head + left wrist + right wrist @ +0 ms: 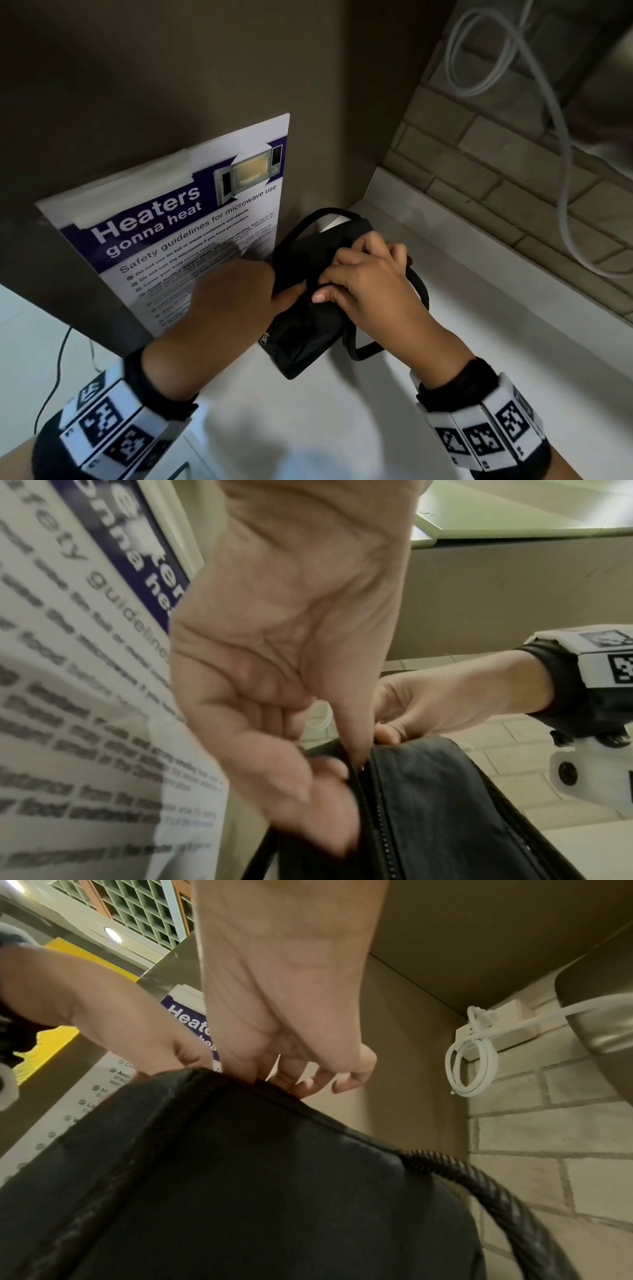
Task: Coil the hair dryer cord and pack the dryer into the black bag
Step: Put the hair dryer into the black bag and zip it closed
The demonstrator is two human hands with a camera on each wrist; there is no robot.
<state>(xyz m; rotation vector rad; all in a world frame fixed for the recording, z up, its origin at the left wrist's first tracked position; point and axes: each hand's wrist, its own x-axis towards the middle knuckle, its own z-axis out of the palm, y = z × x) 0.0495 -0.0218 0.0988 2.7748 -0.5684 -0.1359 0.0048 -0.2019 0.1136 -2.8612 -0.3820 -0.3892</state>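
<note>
You are pinching the soft black fabric zip bag (310,308) at its limp, shifting mouth, left hand (236,291) and right hand (368,284) both gripping the zipper edge.

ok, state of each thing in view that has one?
black bag: on the counter, gripped by both hands at the zip opening
left hand: pinches the bag's edge
right hand: grips the bag's top
white cable: coiled, hanging at the wall socket
microwave safety poster: upright against the wall
</note>
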